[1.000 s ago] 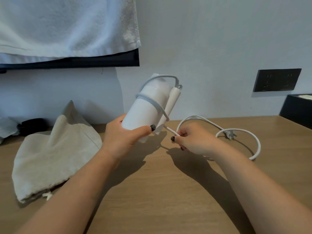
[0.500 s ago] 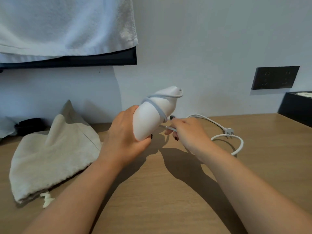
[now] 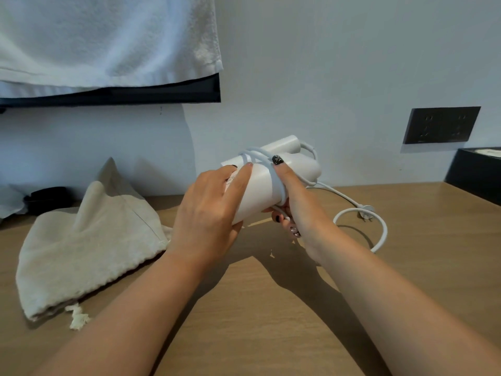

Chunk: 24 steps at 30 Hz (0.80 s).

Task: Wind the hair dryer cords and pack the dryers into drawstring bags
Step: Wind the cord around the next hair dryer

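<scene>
I hold a white hair dryer (image 3: 295, 164) above the wooden table, its folded handle lying along the barrel. My left hand (image 3: 211, 210) grips the barrel's near end. My right hand (image 3: 294, 204) presses the white cord (image 3: 379, 229) against the barrel, thumb on top, fingers curled under it. A few turns of cord circle the barrel. The loose remainder loops on the table to the right, with the plug (image 3: 366, 213) lying flat. A beige drawstring bag (image 3: 89, 242) lies at the left, its string end (image 3: 78, 318) near the front.
A white towel (image 3: 108, 39) hangs over a dark rail at the upper left. A black wall socket (image 3: 442, 124) sits on the right wall, above a black box (image 3: 477, 175) at the table's right edge. A dark object (image 3: 46, 198) rests behind the bag.
The dryer has turned from upright to lying sideways, and another turn of cord went round it. My right hand moved from the table up against the barrel. The loose loop has shrunk.
</scene>
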Each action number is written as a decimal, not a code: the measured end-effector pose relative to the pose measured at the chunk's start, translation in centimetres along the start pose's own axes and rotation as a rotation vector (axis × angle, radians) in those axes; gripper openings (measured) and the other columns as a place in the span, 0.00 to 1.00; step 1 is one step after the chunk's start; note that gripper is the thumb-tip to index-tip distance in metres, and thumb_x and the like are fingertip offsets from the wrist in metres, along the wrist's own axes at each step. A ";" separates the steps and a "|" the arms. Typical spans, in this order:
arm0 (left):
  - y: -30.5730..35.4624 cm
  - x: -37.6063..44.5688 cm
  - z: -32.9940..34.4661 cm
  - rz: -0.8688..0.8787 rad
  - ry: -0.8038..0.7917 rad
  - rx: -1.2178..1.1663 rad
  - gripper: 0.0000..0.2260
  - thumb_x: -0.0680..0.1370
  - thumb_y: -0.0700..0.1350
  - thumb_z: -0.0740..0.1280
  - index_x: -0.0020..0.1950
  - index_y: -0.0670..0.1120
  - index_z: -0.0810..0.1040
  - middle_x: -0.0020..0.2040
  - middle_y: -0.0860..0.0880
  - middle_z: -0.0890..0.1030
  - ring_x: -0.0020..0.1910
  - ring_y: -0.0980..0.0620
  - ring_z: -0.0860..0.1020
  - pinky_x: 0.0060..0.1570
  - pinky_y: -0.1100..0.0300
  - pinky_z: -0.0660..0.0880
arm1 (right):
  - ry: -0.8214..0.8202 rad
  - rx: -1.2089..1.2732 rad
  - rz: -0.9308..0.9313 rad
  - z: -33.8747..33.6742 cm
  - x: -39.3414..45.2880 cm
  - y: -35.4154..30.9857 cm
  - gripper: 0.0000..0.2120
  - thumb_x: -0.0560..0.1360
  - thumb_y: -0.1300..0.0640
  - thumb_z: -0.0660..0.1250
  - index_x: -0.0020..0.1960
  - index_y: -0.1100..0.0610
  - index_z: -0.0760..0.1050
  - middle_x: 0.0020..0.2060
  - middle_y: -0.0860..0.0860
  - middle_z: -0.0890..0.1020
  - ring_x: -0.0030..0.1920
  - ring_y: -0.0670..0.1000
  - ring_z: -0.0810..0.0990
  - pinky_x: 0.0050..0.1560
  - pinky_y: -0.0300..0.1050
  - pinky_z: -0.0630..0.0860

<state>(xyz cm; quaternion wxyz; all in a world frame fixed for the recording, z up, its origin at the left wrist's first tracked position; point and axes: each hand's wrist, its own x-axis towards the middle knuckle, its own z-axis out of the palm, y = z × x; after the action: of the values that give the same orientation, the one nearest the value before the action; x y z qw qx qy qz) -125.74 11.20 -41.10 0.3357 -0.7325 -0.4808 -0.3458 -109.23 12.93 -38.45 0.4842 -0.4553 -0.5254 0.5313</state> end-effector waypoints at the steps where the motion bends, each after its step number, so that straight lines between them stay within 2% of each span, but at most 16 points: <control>1: 0.1 0.0 0.1 0.001 0.009 -0.011 0.36 0.64 0.39 0.77 0.71 0.41 0.69 0.61 0.37 0.76 0.55 0.37 0.74 0.49 0.44 0.73 | -0.001 0.013 0.002 0.0 -0.1 -0.1 0.27 0.71 0.31 0.60 0.50 0.53 0.77 0.38 0.51 0.80 0.19 0.41 0.71 0.19 0.31 0.62; 4: 0.4 -0.3 0.5 -0.053 0.007 -0.118 0.35 0.65 0.38 0.76 0.71 0.41 0.70 0.62 0.39 0.75 0.57 0.39 0.72 0.53 0.47 0.72 | 0.003 0.020 0.002 -0.1 -0.2 0.1 0.27 0.71 0.31 0.61 0.52 0.54 0.77 0.39 0.51 0.80 0.19 0.40 0.71 0.19 0.31 0.62; 7: 0.5 -0.5 0.6 -0.119 -0.019 -0.273 0.36 0.65 0.40 0.78 0.72 0.46 0.69 0.64 0.44 0.74 0.61 0.42 0.71 0.54 0.50 0.72 | 0.012 0.015 -0.007 -0.1 -0.1 0.3 0.27 0.71 0.32 0.60 0.55 0.54 0.77 0.39 0.50 0.79 0.19 0.40 0.72 0.19 0.30 0.63; 9: 0.3 -0.4 0.5 -0.158 -0.029 -0.387 0.37 0.65 0.43 0.79 0.71 0.48 0.69 0.65 0.47 0.73 0.62 0.45 0.71 0.57 0.54 0.71 | 0.036 -0.012 -0.016 -0.1 -0.1 0.4 0.28 0.69 0.30 0.60 0.52 0.54 0.77 0.36 0.48 0.78 0.20 0.41 0.71 0.23 0.32 0.64; 12: 0.1 -0.4 0.4 -0.217 -0.057 -0.543 0.38 0.65 0.53 0.77 0.72 0.50 0.67 0.66 0.50 0.68 0.65 0.50 0.68 0.64 0.55 0.70 | 0.097 -0.057 -0.034 -0.1 0.1 0.5 0.28 0.64 0.28 0.62 0.40 0.53 0.77 0.27 0.46 0.74 0.24 0.43 0.68 0.30 0.39 0.62; 15: 0.3 -0.3 0.4 -0.455 -0.178 -0.714 0.46 0.64 0.63 0.70 0.77 0.54 0.53 0.69 0.57 0.56 0.69 0.53 0.62 0.67 0.55 0.67 | 0.129 -0.102 -0.099 -0.3 0.4 0.7 0.30 0.61 0.26 0.64 0.34 0.55 0.73 0.23 0.45 0.70 0.27 0.47 0.67 0.34 0.43 0.62; 17: 0.5 0.0 0.1 -0.725 -0.267 -0.919 0.52 0.62 0.65 0.73 0.77 0.56 0.47 0.72 0.57 0.56 0.67 0.55 0.64 0.66 0.56 0.68 | 0.133 -0.112 -0.143 -0.4 0.6 0.9 0.31 0.59 0.26 0.64 0.36 0.56 0.75 0.24 0.45 0.71 0.30 0.49 0.68 0.37 0.46 0.64; 19: 0.6 0.3 -0.4 -1.000 -0.340 -1.284 0.51 0.63 0.59 0.78 0.77 0.53 0.53 0.70 0.49 0.68 0.62 0.52 0.74 0.60 0.53 0.75 | 0.117 -0.106 -0.168 -0.5 0.7 1.0 0.32 0.57 0.26 0.65 0.37 0.57 0.75 0.24 0.45 0.71 0.32 0.50 0.69 0.39 0.47 0.65; 20: 0.5 0.3 -0.6 -1.069 -0.399 -1.447 0.44 0.64 0.55 0.77 0.75 0.50 0.60 0.67 0.47 0.74 0.58 0.49 0.79 0.57 0.50 0.78 | 0.097 -0.095 -0.181 -0.6 0.7 1.0 0.33 0.57 0.26 0.67 0.36 0.57 0.74 0.24 0.44 0.71 0.32 0.49 0.68 0.39 0.47 0.65; 22: 0.2 0.0 -0.9 -1.055 -0.533 -1.629 0.30 0.68 0.51 0.73 0.68 0.48 0.71 0.62 0.42 0.80 0.56 0.43 0.82 0.56 0.44 0.79 | 0.031 -0.066 -0.220 -0.7 0.6 1.1 0.32 0.59 0.27 0.70 0.36 0.58 0.76 0.24 0.43 0.73 0.31 0.47 0.69 0.39 0.44 0.65; 24: -0.2 -0.4 -1.1 -1.060 -0.588 -1.778 0.27 0.67 0.48 0.74 0.64 0.46 0.75 0.60 0.39 0.81 0.59 0.39 0.80 0.55 0.40 0.78 | -0.018 -0.059 -0.263 -0.8 0.8 1.2 0.35 0.60 0.28 0.70 0.37 0.63 0.76 0.27 0.48 0.72 0.31 0.48 0.67 0.38 0.46 0.63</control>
<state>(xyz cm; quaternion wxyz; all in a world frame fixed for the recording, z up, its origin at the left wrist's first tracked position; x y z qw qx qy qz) -126.23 10.19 -40.81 -0.6386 -0.4667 -0.3752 -0.4832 -108.56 13.81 -39.66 0.5313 -0.3916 -0.6002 0.4518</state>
